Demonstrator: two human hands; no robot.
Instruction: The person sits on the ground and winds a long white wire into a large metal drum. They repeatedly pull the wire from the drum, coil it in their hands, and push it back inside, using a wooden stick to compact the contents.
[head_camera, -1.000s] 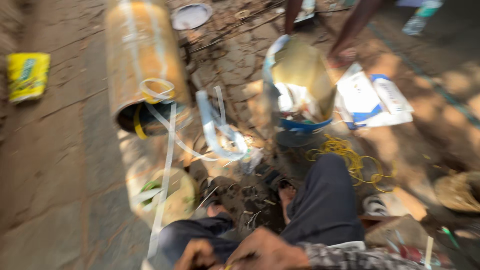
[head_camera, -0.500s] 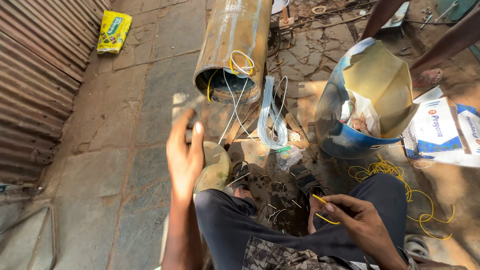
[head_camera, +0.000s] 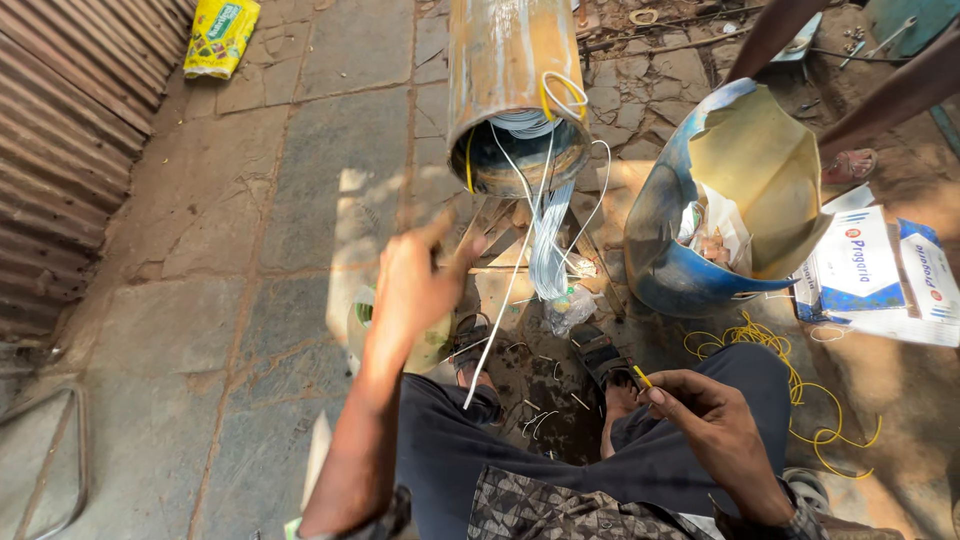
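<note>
Just ahead of the blurred left hand (head_camera: 415, 285), its grip spread apart, pale wires (head_camera: 545, 225) spill from a rusty metal cylinder (head_camera: 505, 80), while the right hand (head_camera: 705, 415) pinches a thin yellow wire (head_camera: 640, 377).

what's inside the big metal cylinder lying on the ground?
Inside the metal cylinder, a bundle of white wires shows at the open mouth and spills down in front. A yellow wire loop hangs on the rim. Deeper inside is dark, so the rest is hidden.
</note>
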